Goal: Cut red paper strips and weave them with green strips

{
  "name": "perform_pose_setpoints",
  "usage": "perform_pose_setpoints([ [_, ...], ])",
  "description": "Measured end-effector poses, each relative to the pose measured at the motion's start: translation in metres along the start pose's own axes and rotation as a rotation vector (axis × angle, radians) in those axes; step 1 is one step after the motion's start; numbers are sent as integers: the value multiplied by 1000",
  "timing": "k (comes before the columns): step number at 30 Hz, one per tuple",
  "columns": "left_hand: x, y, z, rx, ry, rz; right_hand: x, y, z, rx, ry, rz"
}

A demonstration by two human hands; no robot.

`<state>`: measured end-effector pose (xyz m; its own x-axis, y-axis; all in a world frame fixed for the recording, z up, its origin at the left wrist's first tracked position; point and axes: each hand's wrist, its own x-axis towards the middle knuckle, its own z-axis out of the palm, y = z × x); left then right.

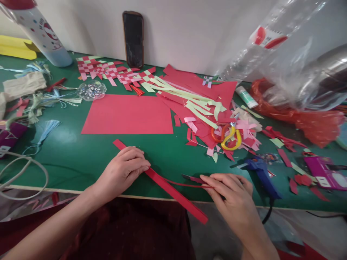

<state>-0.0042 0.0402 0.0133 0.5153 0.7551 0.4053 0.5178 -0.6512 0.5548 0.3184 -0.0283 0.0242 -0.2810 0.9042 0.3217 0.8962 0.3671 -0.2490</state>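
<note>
My left hand [123,169] lies flat with fingers stretched out, pressing down on a long red paper strip [173,191] that runs diagonally across the green table [67,159] and over its front edge. My right hand [230,191] is closed on a small dark cutting tool [192,178] whose tip points left toward the strip. A thin red sliver [184,184] trails from the strip to that hand.
A red paper sheet [128,115] lies behind the hands. Woven red and green paper mats [111,70], loose strips [189,101], orange-yellow scissors [230,137], a blue glue gun [261,173], a phone [133,38], a bottle [46,32] and a plastic bag [295,61] crowd the table.
</note>
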Motion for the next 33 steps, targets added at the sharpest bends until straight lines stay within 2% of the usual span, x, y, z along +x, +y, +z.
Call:
perform_pose_setpoints([
  [2,0,-1,0,1,7,7,1,0,0,0,9,-5],
  [8,0,0,0,3,-6,0,14,-18,2,199,-93,-56],
  [12,0,0,0,-4,-10,-14,23,-29,3,270,-77,-57],
  [17,0,0,0,-10,-11,-8,29,-31,0,259,-63,-72],
  [25,1,0,-1,-12,-17,16,22,-28,-7,250,-81,-46],
  [33,1,1,-2,3,-13,17,24,-32,-15,161,-91,-112],
])
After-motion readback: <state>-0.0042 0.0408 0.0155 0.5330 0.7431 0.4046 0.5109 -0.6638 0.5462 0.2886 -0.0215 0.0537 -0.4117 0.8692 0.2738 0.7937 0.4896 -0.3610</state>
